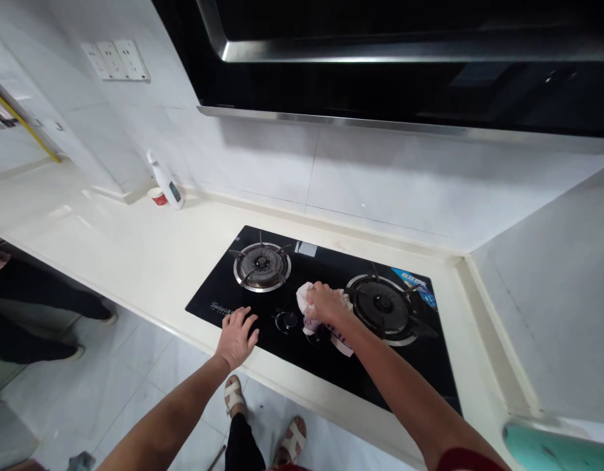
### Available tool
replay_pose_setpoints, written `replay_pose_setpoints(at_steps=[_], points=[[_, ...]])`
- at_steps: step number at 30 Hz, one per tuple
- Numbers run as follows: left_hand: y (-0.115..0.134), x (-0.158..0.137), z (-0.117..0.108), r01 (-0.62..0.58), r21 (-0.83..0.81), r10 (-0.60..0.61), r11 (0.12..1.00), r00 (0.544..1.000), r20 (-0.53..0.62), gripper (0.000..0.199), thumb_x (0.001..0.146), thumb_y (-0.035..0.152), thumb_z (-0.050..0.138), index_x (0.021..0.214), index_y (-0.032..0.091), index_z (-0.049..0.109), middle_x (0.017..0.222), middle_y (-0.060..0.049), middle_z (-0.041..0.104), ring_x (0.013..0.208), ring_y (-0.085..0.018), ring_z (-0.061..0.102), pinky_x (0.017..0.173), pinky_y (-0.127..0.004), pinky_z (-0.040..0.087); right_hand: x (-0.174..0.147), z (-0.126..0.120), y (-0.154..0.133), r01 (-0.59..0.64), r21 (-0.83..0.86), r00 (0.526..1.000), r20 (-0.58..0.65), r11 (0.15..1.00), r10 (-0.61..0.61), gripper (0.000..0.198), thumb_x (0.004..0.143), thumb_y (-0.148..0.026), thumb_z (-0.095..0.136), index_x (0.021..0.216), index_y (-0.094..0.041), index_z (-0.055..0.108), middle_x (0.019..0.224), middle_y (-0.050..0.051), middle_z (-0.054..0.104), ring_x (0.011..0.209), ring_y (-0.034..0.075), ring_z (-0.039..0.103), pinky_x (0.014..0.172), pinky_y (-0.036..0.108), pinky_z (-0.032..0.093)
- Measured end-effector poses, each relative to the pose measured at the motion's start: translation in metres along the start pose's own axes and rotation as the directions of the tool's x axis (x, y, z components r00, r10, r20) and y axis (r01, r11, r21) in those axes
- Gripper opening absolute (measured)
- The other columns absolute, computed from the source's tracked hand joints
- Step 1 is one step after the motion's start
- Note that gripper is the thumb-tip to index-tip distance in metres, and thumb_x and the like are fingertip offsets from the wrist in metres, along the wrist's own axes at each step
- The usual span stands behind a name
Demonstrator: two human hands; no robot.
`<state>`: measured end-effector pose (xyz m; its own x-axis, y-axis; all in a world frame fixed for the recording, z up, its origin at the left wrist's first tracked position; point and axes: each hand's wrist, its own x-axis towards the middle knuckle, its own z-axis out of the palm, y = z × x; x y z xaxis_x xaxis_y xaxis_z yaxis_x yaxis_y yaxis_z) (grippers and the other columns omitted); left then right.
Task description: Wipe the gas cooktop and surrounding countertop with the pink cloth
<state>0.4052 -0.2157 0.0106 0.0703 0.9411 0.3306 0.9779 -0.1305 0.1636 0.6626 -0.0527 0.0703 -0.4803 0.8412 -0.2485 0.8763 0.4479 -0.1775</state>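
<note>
My right hand (327, 303) is closed round a bunched white and pink cloth (304, 298), pressed to the black glass gas stove (312, 268) between its two burners. Part of the cloth hangs out below my wrist, beside the right burner (383, 303). My left hand (237, 336) rests on the stove's front left edge, fingers spread, holding nothing. Just right of those fingers is a round control knob (286, 320). The left burner (263, 265), with its metal pan support, lies beyond my left hand.
A white spray bottle (167, 183) and a small red and white cup (157, 196) stand against the wall on the cream counter (135, 242). Overhead hangs a black range hood (380, 91). A green object (557, 448) sits at the lower right. Another person's legs (42, 314) show at left.
</note>
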Motion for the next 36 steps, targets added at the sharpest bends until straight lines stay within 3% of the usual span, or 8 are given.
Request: replay_pose_setpoints(at_steps=[3, 6, 12, 17, 20, 24, 32, 36], points=[[0.000, 0.000, 0.000, 0.006, -0.006, -0.006, 1.000, 1.000, 0.006, 0.030, 0.093, 0.031, 0.054, 0.120, 0.020, 0.062, 0.133, -0.014, 0.059, 0.127, -0.032, 0.050, 0.101, -0.051, 0.039, 0.008, -0.003, 0.010, -0.107, -0.013, 0.990, -0.093, 0.994, 0.106, 0.032, 0.093, -0.039, 0.051, 0.117, -0.019, 0.057, 0.125, 0.015, 0.050, 0.114, 0.030, 0.047, 0.095, 0.040, 0.037], [0.000, 0.000, 0.000, 0.009, -0.020, -0.009, 1.000, 1.000, 0.015, 0.030, 0.093, 0.031, 0.054, 0.121, 0.021, 0.061, 0.134, -0.014, 0.059, 0.128, -0.032, 0.050, 0.102, -0.051, 0.038, 0.011, -0.003, 0.013, -0.138, -0.018, 0.984, -0.113, 0.990, 0.136, 0.037, 0.096, -0.041, 0.047, 0.124, -0.017, 0.053, 0.129, 0.017, 0.047, 0.117, 0.031, 0.045, 0.096, 0.041, 0.036], [0.001, 0.000, 0.001, 0.017, -0.030, -0.017, 0.999, 1.000, 0.010, 0.031, 0.093, 0.031, 0.054, 0.121, 0.021, 0.062, 0.135, -0.014, 0.059, 0.128, -0.032, 0.050, 0.102, -0.052, 0.038, -0.007, -0.004, -0.001, 0.127, 0.026, 0.989, 0.069, 0.992, -0.128, 0.039, 0.074, -0.052, 0.073, 0.104, -0.029, 0.065, 0.119, 0.004, 0.053, 0.107, 0.023, 0.051, 0.092, 0.033, 0.038], [0.000, -0.001, 0.002, 0.013, -0.025, -0.013, 1.000, 1.000, 0.005, 0.031, 0.093, 0.032, 0.055, 0.121, 0.021, 0.062, 0.135, -0.014, 0.059, 0.128, -0.032, 0.051, 0.102, -0.052, 0.038, -0.028, -0.001, -0.022, 0.250, -0.070, 0.957, 0.170, 0.966, -0.235, 0.042, 0.066, -0.037, 0.078, 0.105, -0.026, 0.065, 0.125, 0.009, 0.050, 0.113, 0.030, 0.049, 0.095, 0.041, 0.038], [0.000, -0.001, 0.003, 0.016, -0.024, -0.015, 1.000, 1.000, 0.002, 0.030, 0.093, 0.032, 0.055, 0.120, 0.021, 0.062, 0.134, -0.014, 0.059, 0.128, -0.032, 0.051, 0.102, -0.052, 0.039, -0.030, 0.000, -0.027, 0.244, -0.103, 0.958, 0.180, 0.964, -0.223, 0.053, 0.063, -0.031, 0.080, 0.112, -0.024, 0.062, 0.126, 0.011, 0.049, 0.116, 0.031, 0.048, 0.097, 0.043, 0.037], [-0.001, -0.002, 0.003, 0.011, -0.035, -0.011, 0.999, 1.000, -0.005, 0.030, 0.094, 0.032, 0.053, 0.121, 0.021, 0.061, 0.135, -0.014, 0.059, 0.129, -0.031, 0.050, 0.102, -0.051, 0.039, -0.016, -0.003, -0.024, 0.202, -0.126, 0.962, 0.210, 0.971, -0.173, 0.060, 0.060, -0.038, 0.084, 0.113, -0.024, 0.060, 0.127, 0.010, 0.049, 0.113, 0.030, 0.050, 0.093, 0.041, 0.041], [-0.001, -0.001, 0.003, 0.022, -0.058, -0.022, 0.998, 1.000, 0.003, 0.030, 0.094, 0.033, 0.053, 0.120, 0.021, 0.062, 0.134, -0.014, 0.059, 0.128, -0.031, 0.050, 0.103, -0.052, 0.038, 0.005, -0.020, 0.009, 0.017, -0.183, 0.985, 0.173, 0.983, 0.015, 0.061, 0.068, -0.026, 0.078, 0.123, -0.021, 0.055, 0.130, 0.015, 0.047, 0.114, 0.031, 0.051, 0.090, 0.040, 0.044], [0.000, -0.001, 0.003, 0.029, -0.065, -0.028, 0.997, 1.000, 0.010, 0.030, 0.094, 0.033, 0.053, 0.120, 0.021, 0.062, 0.135, -0.014, 0.059, 0.128, -0.031, 0.050, 0.102, -0.052, 0.038, 0.002, -0.024, 0.018, 0.024, -0.182, 0.983, 0.185, 0.983, 0.010, 0.048, 0.073, -0.022, 0.072, 0.119, -0.021, 0.059, 0.130, 0.015, 0.049, 0.115, 0.031, 0.051, 0.091, 0.041, 0.043]])
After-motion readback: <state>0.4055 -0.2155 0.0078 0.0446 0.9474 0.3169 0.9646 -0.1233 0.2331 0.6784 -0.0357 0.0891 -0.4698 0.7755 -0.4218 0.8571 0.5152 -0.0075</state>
